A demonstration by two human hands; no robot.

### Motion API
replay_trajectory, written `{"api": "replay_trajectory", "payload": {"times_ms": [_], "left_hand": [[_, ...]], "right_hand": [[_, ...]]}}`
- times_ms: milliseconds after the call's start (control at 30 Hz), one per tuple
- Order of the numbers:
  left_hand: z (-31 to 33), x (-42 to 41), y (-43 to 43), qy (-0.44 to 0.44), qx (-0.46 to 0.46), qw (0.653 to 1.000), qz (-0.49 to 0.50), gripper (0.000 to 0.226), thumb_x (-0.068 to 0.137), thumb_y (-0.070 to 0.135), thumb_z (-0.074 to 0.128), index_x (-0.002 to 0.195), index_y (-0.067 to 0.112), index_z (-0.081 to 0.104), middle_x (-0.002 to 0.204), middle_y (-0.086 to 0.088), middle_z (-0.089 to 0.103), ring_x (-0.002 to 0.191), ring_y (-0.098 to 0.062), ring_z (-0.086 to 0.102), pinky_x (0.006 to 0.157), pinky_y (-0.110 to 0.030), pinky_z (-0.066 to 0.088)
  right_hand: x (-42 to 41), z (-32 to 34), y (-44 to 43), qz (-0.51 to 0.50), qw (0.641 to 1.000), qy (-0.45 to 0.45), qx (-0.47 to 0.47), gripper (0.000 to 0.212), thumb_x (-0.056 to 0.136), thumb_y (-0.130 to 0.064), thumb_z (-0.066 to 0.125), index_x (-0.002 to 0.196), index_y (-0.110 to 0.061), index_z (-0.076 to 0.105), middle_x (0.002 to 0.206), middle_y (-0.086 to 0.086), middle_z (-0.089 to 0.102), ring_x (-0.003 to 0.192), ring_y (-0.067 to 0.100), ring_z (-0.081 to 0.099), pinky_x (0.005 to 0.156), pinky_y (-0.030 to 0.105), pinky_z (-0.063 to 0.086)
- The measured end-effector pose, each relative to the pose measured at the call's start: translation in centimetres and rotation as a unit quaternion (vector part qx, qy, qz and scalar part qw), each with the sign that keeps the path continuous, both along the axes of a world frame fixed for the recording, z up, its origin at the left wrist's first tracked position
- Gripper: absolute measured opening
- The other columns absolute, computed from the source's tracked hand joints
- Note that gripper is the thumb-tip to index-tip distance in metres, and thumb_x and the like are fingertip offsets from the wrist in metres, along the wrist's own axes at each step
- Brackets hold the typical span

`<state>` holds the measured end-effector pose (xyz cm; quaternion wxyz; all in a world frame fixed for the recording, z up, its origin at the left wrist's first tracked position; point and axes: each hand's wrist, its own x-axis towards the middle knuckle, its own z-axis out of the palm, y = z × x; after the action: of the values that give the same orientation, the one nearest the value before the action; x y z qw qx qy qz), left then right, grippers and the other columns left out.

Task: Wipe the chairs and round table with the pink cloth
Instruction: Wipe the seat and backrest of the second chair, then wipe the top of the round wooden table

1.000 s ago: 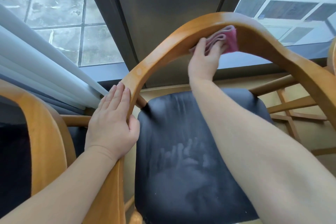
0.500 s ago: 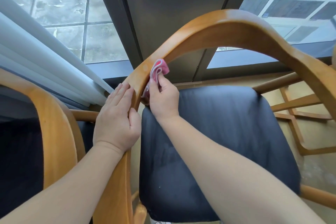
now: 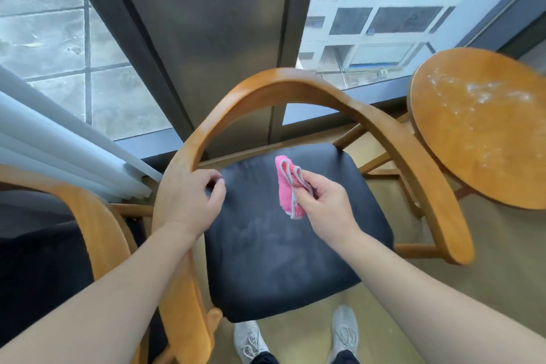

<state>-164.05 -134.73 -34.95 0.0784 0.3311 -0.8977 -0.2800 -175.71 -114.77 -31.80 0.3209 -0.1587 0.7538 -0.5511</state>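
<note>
Tall window panes (image 3: 59, 38) fill the background, split by a wide dark post (image 3: 206, 23), with pale pleated curtains (image 3: 59, 139) hanging at the left edge. Before them stands a chair (image 3: 280, 245) with a black padded seat, framed by a curved rail (image 3: 295, 80) of honey-coloured wood that arches over the seat's far side and sweeps down both sides. The left grip (image 3: 189, 198) sits on the left stretch of that rail, fingers curled over it toward the seat. The right grip (image 3: 328, 201) is held over the middle of the seat, pinching the pink cloth (image 3: 285, 186) between thumb and fingers; the cloth is folded, shows a grey hem, and its ends stick out above and below the fingers. Whether it touches the cushion I cannot tell. The seat's surface shows faint dull smears. To the right, just beside the chair's arm, stands the round counter (image 3: 478, 133), its wooden top flecked with whitish specks. A second chair (image 3: 97, 224) of the same wood stands at the left, close against the first. Two grey lace-up shoes (image 3: 251, 340) stand on the tan floor (image 3: 487, 275) below the seat's near edge.
</note>
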Motion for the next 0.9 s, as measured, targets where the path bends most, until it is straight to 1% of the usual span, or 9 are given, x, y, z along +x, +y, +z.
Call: {"api": "replay_trajectory", "payload": {"times_ms": [100, 233, 300, 433, 500, 633, 700, 767, 900], "left_hand": [[5.7, -2.3, 6.9, 0.049, 0.178, 0.982, -0.042, 0.005, 0.091, 0.025, 0.058, 0.090, 0.028, 0.062, 0.085, 0.017, 0.061, 0.084, -0.002, 0.058, 0.070, -0.014, 0.041], [12.0, -4.6, 15.1, 0.076, 0.312, 0.936, -0.145, 0.029, 0.090, 0.035, 0.061, 0.118, 0.036, 0.052, 0.097, 0.015, 0.065, 0.091, 0.003, 0.061, 0.078, -0.012, 0.049], [14.4, -5.5, 18.2, 0.078, 0.316, 0.928, -0.181, 0.022, 0.090, 0.032, 0.062, 0.112, 0.035, 0.059, 0.099, 0.018, 0.066, 0.093, 0.003, 0.062, 0.077, -0.012, 0.049], [18.1, -7.1, 24.0, 0.082, 0.303, 0.926, -0.210, 0.014, 0.088, 0.033, 0.065, 0.101, 0.035, 0.065, 0.093, 0.021, 0.066, 0.090, 0.003, 0.061, 0.073, -0.011, 0.048], [19.7, -8.1, 27.0, 0.084, 0.290, 0.926, -0.228, 0.010, 0.087, 0.033, 0.066, 0.095, 0.036, 0.064, 0.089, 0.023, 0.065, 0.086, 0.001, 0.062, 0.072, -0.014, 0.050], [21.7, -10.5, 32.8, 0.066, 0.275, 0.921, -0.270, 0.019, 0.086, 0.019, 0.065, 0.090, 0.037, 0.064, 0.088, 0.018, 0.067, 0.086, -0.002, 0.063, 0.078, -0.021, 0.053], [22.2, -11.7, 35.7, 0.049, 0.255, 0.921, -0.291, 0.030, 0.085, 0.007, 0.059, 0.091, 0.035, 0.065, 0.087, 0.016, 0.067, 0.086, 0.000, 0.062, 0.077, -0.019, 0.051], [22.2, -12.9, 38.5, 0.028, 0.217, 0.927, -0.305, 0.030, 0.084, 0.004, 0.054, 0.091, 0.030, 0.065, 0.088, 0.014, 0.065, 0.085, 0.001, 0.059, 0.073, -0.013, 0.047], [21.8, -15.6, 44.5, 0.051, 0.163, 0.928, -0.332, 0.018, 0.084, 0.018, 0.062, 0.095, 0.033, 0.062, 0.107, 0.025, 0.050, 0.097, 0.009, 0.049, 0.074, 0.000, 0.035]], "right_hand": [[0.4, 4.1, 4.2, -0.025, 0.999, 0.024, 0.029, 0.022, 0.093, -0.027, 0.064, 0.091, -0.049, 0.063, 0.094, -0.007, 0.071, 0.096, 0.010, 0.065, 0.066, 0.018, 0.057], [1.0, 9.0, 10.3, -0.031, 0.998, 0.027, 0.039, 0.015, 0.091, -0.034, 0.063, 0.104, -0.039, 0.069, 0.094, -0.015, 0.071, 0.095, 0.005, 0.066, 0.078, 0.022, 0.057], [1.0, 11.2, 13.5, -0.035, 0.998, 0.028, 0.038, 0.020, 0.092, -0.034, 0.062, 0.110, -0.032, 0.071, 0.094, -0.014, 0.071, 0.094, 0.004, 0.066, 0.078, 0.022, 0.056], [0.1, 14.8, 20.6, -0.057, 0.998, 0.014, 0.006, 0.013, 0.094, -0.029, 0.062, 0.096, -0.028, 0.075, 0.077, -0.005, 0.068, 0.077, 0.009, 0.064, 0.070, 0.026, 0.054], [-0.5, 16.1, 24.1, -0.066, 0.998, 0.004, -0.003, 0.016, 0.093, -0.036, 0.061, 0.101, -0.031, 0.075, 0.082, -0.003, 0.071, 0.083, 0.013, 0.067, 0.076, 0.033, 0.056], [-2.1, 18.4, 30.8, -0.088, 0.995, -0.001, -0.041, 0.023, 0.096, -0.033, 0.056, 0.104, -0.025, 0.075, 0.091, 0.000, 0.075, 0.089, 0.014, 0.070, 0.077, 0.026, 0.056], [-3.0, 19.4, 34.1, -0.120, 0.992, 0.014, -0.048, 0.023, 0.096, -0.031, 0.055, 0.102, -0.022, 0.075, 0.092, 0.000, 0.075, 0.088, 0.011, 0.069, 0.074, 0.026, 0.057], [-4.3, 19.8, 37.6, -0.169, 0.984, 0.041, -0.032, 0.021, 0.095, -0.034, 0.057, 0.095, -0.027, 0.076, 0.087, 0.002, 0.072, 0.078, 0.008, 0.066, 0.068, 0.036, 0.057], [-6.8, 19.9, 43.6, -0.219, 0.974, 0.053, -0.029, 0.019, 0.094, -0.037, 0.061, 0.090, -0.027, 0.077, 0.082, 0.004, 0.072, 0.079, 0.024, 0.068, 0.067, 0.044, 0.059]]}}
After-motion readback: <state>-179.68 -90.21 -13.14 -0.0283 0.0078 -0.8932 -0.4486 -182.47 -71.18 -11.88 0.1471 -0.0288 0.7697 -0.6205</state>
